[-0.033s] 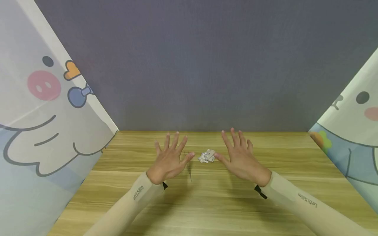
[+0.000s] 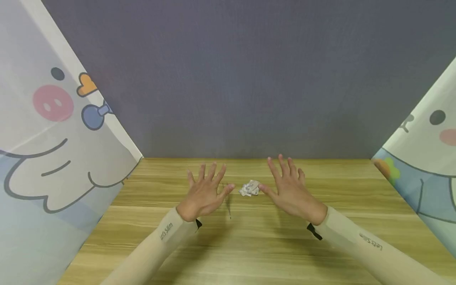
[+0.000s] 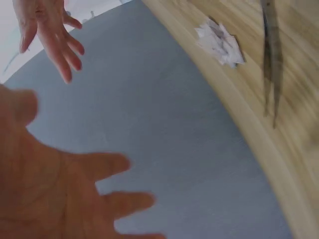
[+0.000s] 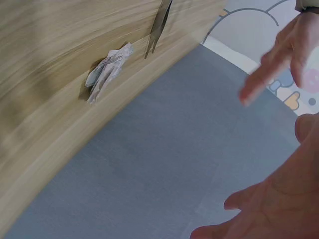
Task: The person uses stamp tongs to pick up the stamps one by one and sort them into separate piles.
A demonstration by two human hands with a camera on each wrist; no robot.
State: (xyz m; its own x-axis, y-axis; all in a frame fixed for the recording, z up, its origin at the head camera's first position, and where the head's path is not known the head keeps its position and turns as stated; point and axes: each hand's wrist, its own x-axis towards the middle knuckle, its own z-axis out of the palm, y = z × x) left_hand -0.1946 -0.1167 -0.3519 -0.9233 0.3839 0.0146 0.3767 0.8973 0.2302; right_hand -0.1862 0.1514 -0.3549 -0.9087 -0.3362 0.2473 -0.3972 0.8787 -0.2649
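Note:
A crumpled piece of whitish paper (image 2: 250, 188) lies on the wooden table between the two hands. Just left of it is a pair of thin metal tweezers (image 2: 229, 208), partly covered by the left thumb in the head view; the left wrist view shows its two slim tips (image 3: 273, 74). My left hand (image 2: 204, 194) hovers over the table with fingers spread and palm down, holding nothing. On the other side my right hand (image 2: 293, 192) is likewise spread and empty, its thumb overlapping the paper's right edge in the head view.
A grey upright panel (image 2: 228, 79) borders the back of the table (image 2: 249, 253). Cartoon-printed sheets stand at the left (image 2: 71, 158) and right (image 2: 427, 166) sides.
The left hand's fingertips have dipped very slightly. The right hand, paper and tweezers stay where they were.

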